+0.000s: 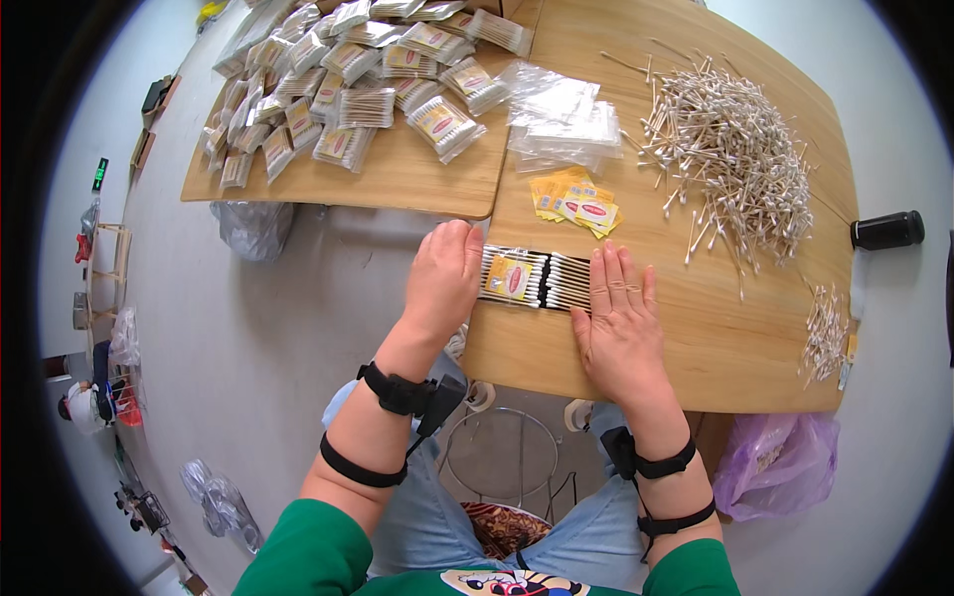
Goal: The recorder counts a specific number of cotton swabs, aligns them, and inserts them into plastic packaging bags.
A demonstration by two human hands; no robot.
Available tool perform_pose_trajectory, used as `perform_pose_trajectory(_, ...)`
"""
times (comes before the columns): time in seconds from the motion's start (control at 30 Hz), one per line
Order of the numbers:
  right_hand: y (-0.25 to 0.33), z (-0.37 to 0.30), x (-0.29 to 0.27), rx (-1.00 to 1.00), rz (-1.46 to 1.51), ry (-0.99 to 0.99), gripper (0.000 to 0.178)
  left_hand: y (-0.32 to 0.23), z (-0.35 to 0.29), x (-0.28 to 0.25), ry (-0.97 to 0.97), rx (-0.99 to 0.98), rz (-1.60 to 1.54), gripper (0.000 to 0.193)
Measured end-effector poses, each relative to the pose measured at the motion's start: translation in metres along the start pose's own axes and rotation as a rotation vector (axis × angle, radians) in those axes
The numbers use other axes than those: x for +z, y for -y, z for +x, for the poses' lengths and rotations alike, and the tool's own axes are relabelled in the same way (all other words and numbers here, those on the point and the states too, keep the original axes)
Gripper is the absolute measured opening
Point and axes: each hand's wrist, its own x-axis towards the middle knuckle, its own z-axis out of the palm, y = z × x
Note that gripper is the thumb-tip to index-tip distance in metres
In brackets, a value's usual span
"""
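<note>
A flat packet of cotton swabs [527,278] with a yellow label lies at the near left edge of the wooden table [696,358]. My left hand [444,278] is pressed against the packet's left end, fingers together. The packet's right end lies under the flat palm of my right hand [618,318], whose fingers are spread. A small stack of yellow labels [576,204] lies just beyond the packet. Further right is a big heap of loose cotton swabs [730,164].
A stack of clear plastic bags [561,114] lies behind the labels. Many filled swab packets [358,79] cover a second wooden table at the back left. A black cylinder [886,230] sits at the right edge, with a small swab pile [825,333] near it. A purple bag [775,462] hangs below.
</note>
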Motion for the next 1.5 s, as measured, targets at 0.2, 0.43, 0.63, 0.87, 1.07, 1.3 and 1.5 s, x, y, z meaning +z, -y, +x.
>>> perform_pose_trajectory(0.2, 0.009, 0.004, 0.004, 0.005, -0.040, 0.009, 0.069, 0.001, -0.002, 0.006, -0.024, -0.015, -0.009, 0.023)
perform_pose_trajectory(0.43, 0.014, 0.005, 0.005, 0.003, -0.030, -0.013, 0.068, 0.001, -0.005, 0.009, 0.001, -0.057, -0.034, 0.027)
perform_pose_trajectory(0.63, 0.008, 0.005, -0.001, -0.018, -0.016, 0.014, 0.066, 0.006, -0.008, 0.015, 0.048, -0.097, -0.059, 0.027)
perform_pose_trajectory(0.87, 0.005, 0.009, -0.004, -0.092, -0.017, 0.004, 0.064, 0.009, -0.007, 0.021, 0.032, -0.066, -0.113, 0.025)
perform_pose_trajectory(1.07, 0.024, 0.022, 0.011, -0.110, -0.010, -0.040, 0.064, 0.010, -0.007, 0.020, 0.051, -0.094, -0.143, 0.026)
perform_pose_trajectory(1.3, 0.030, 0.024, 0.014, -0.091, -0.012, -0.062, 0.067, 0.014, -0.007, 0.022, 0.078, -0.109, -0.172, 0.032)
perform_pose_trajectory(1.5, 0.012, 0.013, -0.005, -0.003, 0.063, 0.044, 0.082, 0.026, 0.002, 0.009, 0.040, -0.333, -0.478, 0.043)
